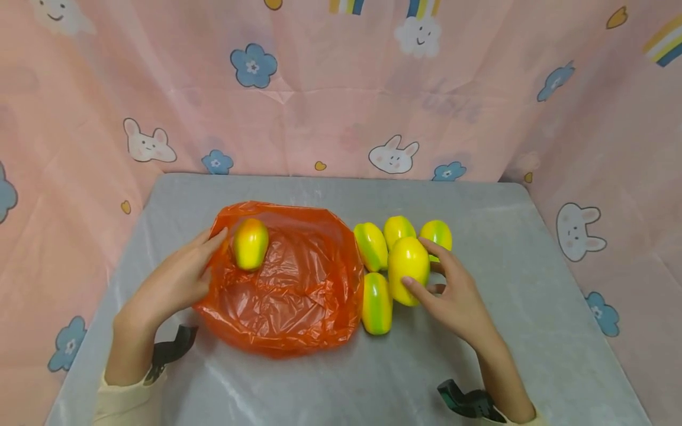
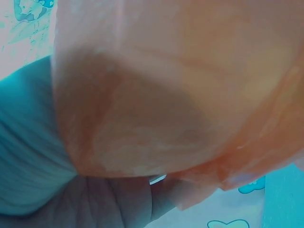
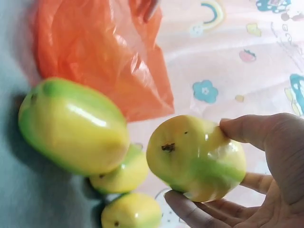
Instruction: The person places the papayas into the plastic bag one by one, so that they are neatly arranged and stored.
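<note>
An orange-red plastic bag [image 1: 288,349] lies on its base with its mouth spread wide. At its left rim my left hand [image 1: 178,278] holds the film, one fingertip showing over the edge; the film covers much of the left wrist view. Inside the bag, near that hand, is one smooth oval fruit [image 1: 251,244], orange-yellow and green. My right hand [image 1: 453,290] grips a glossy yellow-green fruit [image 3: 197,156], shaped like a mango or papaya, between thumb and fingers, above the others. Beside the bag's right edge lie several similar fruits [image 1: 376,303].
A grey-covered table [image 1: 298,390] carries everything. Behind it and at both sides hangs a pink curtain [image 1: 319,118] printed with rabbits, flowers and rainbows. Dark straps [image 1: 469,405] sit on both wrists.
</note>
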`<action>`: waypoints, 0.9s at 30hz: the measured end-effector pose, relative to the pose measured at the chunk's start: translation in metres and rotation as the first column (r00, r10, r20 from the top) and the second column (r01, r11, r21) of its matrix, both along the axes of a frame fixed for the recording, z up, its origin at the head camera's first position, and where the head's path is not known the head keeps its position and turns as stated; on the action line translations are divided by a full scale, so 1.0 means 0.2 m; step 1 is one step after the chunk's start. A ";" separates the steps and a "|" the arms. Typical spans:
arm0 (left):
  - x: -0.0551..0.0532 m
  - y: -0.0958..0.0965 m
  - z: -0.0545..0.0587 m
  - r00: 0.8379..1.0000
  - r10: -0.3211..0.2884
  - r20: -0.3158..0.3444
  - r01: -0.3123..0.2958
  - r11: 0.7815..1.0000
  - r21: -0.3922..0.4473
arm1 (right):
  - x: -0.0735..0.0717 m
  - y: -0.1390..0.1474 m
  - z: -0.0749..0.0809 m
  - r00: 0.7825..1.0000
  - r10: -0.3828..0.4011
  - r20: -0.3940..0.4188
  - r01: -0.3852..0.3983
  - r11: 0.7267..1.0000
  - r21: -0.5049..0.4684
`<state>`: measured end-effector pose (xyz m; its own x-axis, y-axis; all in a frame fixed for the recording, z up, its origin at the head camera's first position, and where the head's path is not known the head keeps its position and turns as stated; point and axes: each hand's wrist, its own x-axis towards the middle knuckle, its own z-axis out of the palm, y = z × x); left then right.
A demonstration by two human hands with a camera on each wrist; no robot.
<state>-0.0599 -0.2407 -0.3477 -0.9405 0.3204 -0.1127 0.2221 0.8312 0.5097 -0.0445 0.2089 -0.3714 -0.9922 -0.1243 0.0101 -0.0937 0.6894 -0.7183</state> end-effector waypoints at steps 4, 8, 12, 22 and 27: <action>0.00 0.00 0.00 1.000 0.001 0.003 -0.001 1.000 0.006 | -0.02 -0.04 0.02 1.000 0.013 -0.008 -0.013 0.998 -0.056; 0.00 0.00 0.00 1.000 0.000 0.003 0.000 1.000 -0.002 | -0.06 -0.08 0.05 0.999 0.049 -0.003 -0.049 0.990 -0.129; 0.00 0.00 0.01 1.000 0.000 0.002 0.000 1.000 -0.003 | -0.09 -0.13 0.07 0.997 0.074 0.013 -0.071 0.984 -0.164; 0.00 0.00 0.00 1.000 0.008 0.021 -0.008 1.000 0.004 | -0.15 -0.22 0.10 0.992 0.111 0.066 -0.094 0.969 -0.229; 0.00 0.01 0.00 1.000 0.008 0.029 -0.007 1.000 -0.012 | -0.16 -0.26 0.10 0.987 0.114 0.110 -0.080 0.959 -0.273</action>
<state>-0.0598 -0.2392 -0.3486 -0.9391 0.3119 -0.1439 0.2012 0.8389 0.5057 -0.0765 0.1574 -0.3520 -0.9711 -0.2295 -0.0655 -0.0497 0.4630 -0.8850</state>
